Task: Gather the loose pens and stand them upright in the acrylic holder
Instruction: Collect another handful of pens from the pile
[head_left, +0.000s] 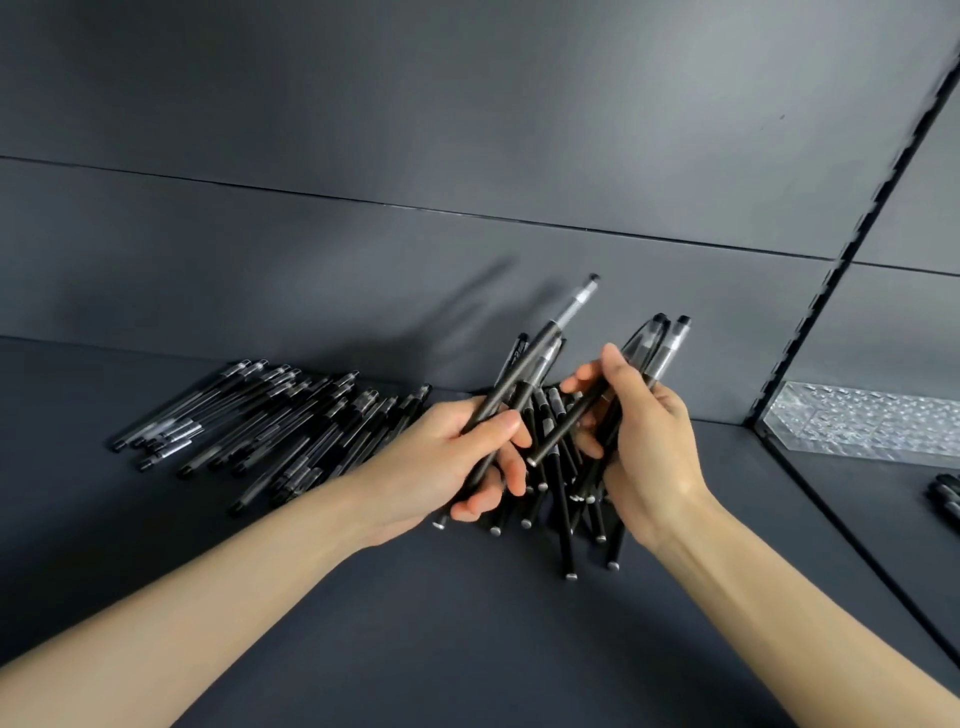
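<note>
While both hands are raised over the work surface, the pens fall into four groups. The left hand (441, 457) grips a small bundle of black pens (550, 332); its fingers and thumb are curled round the barrels, and the clear caps point up and away towards the rear. The right hand (649, 441) holds a second bundle (670, 343) in the same way, fingers wrapped round the barrels, caps uppermost and tilted. One barrel lies crosswise between the two hands, and it is not clear which hand carries it.

Directly beneath the hands lies a crossed heap (566, 519) of pens, flat on the shelf (467, 623), ends pointing in mixed directions. To the left of it, a loose row (270, 415) of pens lies roughly parallel, close to the back panel (467, 156).

The acrylic holder (862, 421) — clear, with a faceted surface — stands well apart to the right, beyond a slotted upright (852, 249) that divides the shelf bays. No pens are visible in it. A few stray pens (948, 493) lie at the far right edge, in front of the holder.
</note>
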